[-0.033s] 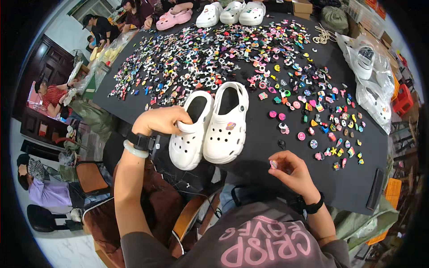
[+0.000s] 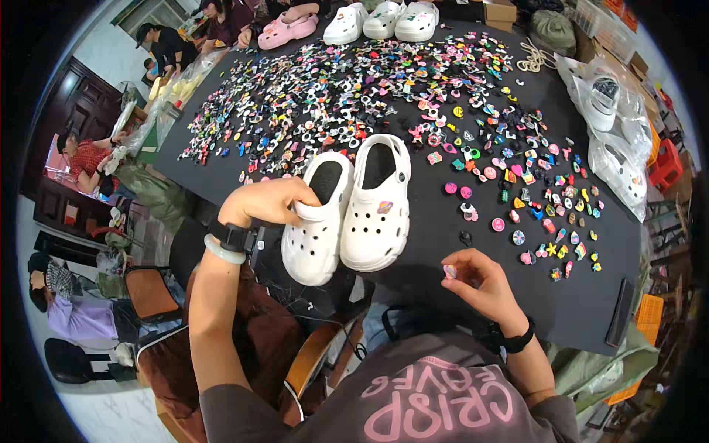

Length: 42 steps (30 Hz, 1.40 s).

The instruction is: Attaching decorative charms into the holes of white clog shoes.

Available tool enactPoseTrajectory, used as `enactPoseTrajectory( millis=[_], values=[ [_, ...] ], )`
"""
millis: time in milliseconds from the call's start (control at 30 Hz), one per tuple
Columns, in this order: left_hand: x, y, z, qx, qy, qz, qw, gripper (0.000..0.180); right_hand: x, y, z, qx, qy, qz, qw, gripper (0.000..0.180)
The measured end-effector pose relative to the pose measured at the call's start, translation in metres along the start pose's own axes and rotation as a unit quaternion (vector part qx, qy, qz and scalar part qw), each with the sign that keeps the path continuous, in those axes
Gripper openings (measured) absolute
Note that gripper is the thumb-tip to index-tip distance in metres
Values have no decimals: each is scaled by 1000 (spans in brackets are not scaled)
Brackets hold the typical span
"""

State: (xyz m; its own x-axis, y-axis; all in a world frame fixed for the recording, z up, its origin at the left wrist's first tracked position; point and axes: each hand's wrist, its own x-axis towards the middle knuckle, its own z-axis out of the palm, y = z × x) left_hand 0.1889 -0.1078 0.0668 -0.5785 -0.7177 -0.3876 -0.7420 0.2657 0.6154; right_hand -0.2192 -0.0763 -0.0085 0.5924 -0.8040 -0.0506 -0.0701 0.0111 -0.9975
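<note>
A pair of white clogs sits near the front edge of the black bench (image 2: 413,295), toes pointing back toward the person. The left hand (image 2: 267,201) is closed around the heel strap of the left clog (image 2: 316,221), fingers curled over the strap and thumb tucked underneath, so that shoe is gripped at its back rim. The right clog (image 2: 378,207) stands touching the left clog, side by side with it, and carries one small pinkish charm on its upper (the only decoration on either shoe that can be made out).

To the right of the clogs, close to the bench's front edge, the right hand (image 2: 481,282) is pinched nearly shut, holding a small pale pink charm (image 2: 449,272) between thumb and fingertips. A black band circles that wrist; the left wrist wears a dark watch and a pale bangle.

Beyond the clogs the bench is strewn with a broad scatter of colourful charms (image 2: 354,96), thinner on the clogs' right side. At the far edge stand more white clogs (image 2: 384,21) and a pink pair (image 2: 286,31). Clear bags with white shoes (image 2: 613,125) lie far right of the clogs. Other people (image 2: 166,44) sit far left.
</note>
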Motion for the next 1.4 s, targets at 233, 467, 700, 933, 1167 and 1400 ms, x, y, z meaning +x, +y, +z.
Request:
enactPoseTrajectory(
  millis=[233, 467, 700, 933, 1167, 1400],
  values=[
    [22, 32, 29, -111, -3, -13, 994, 31, 10, -7, 10, -32, -24, -36, 999, 26],
    [18, 28, 29, -77, -54, -74, 993, 30, 19, -15, 26, -61, -86, -66, 992, 28],
    [16, 22, 34, -148, -1, -59, 987, 29, 31, -12, 59, -82, -168, -54, 981, 27],
    [4, 12, 49, -144, 188, 40, 971, 28, 40, -23, 76, -107, -182, -84, 974, 27],
    [-3, 5, 46, -129, 148, 14, 980, 31, 52, -32, 83, -150, -186, -72, 968, 27],
    [-6, -2, 56, -156, 101, 44, 982, 51, 85, -40, 110, -349, -86, -345, 867, 26]
  ],
)
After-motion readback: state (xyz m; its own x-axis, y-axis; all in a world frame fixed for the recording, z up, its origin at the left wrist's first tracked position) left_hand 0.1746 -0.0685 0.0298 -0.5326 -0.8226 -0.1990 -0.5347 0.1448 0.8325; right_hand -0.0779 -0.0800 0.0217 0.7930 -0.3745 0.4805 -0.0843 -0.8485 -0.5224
